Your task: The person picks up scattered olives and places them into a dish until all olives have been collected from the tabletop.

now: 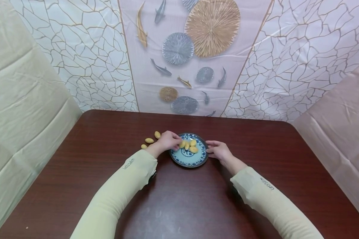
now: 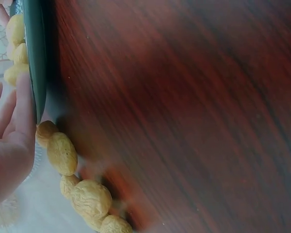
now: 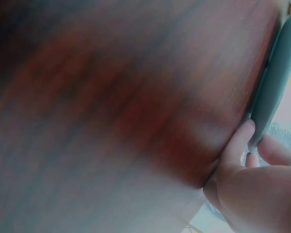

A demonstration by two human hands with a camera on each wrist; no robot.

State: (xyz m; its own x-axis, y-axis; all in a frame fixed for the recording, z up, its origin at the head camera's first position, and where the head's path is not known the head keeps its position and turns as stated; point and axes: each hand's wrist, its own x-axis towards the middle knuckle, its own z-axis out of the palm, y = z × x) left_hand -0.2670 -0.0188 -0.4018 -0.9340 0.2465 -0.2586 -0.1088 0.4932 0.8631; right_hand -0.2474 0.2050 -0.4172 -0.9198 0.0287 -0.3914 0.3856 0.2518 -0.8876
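A round plate with a blue floral pattern and a dark rim lies on the table, several small yellow oval nut-like pieces on it. My left hand reaches over the plate's left rim. In the left wrist view its fingers are nearly straight, a fingertip right at a yellow piece, the thumb standing apart. At the right rim, my right hand grips the plate's edge between thumb and fingers, as the right wrist view shows along the plate's green underside.
Left of the plate, more yellow pieces lie on the dark wooden table, partly behind my left hand. Close up, these loose pieces have wrinkled skin. A patterned cloth hangs behind the table's far edge.
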